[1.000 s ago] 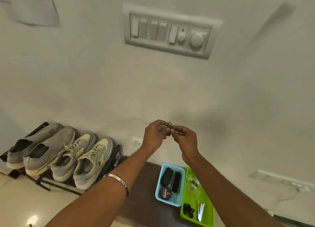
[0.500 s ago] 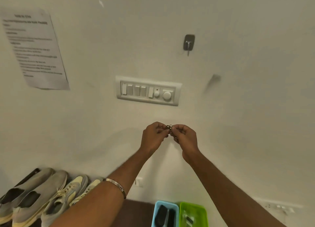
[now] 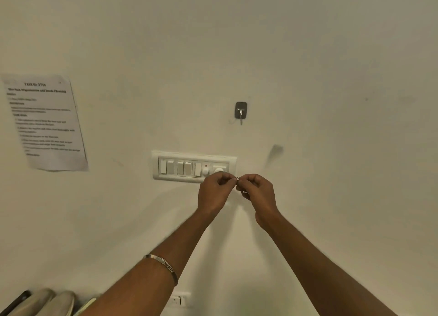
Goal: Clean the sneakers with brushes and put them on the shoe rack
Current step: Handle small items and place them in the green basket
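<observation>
My left hand and my right hand are raised together in front of the wall, fingertips meeting. Between them they pinch a small metal ring, most of it hidden by the fingers. Just above the hands a dark wall hook is stuck to the wall with a key hanging from it. The toes of grey sneakers on the shoe rack show at the bottom left corner. No brushes are in view.
A white switch panel sits on the wall right behind my hands. A printed paper sheet is taped at the left. A small wall socket shows low between my forearms.
The view has tilted upward: the trays have dropped out of sight and only the sneaker toes remain, while the hook and paper came in. My hands stayed pinched together and rose toward the switch panel.
</observation>
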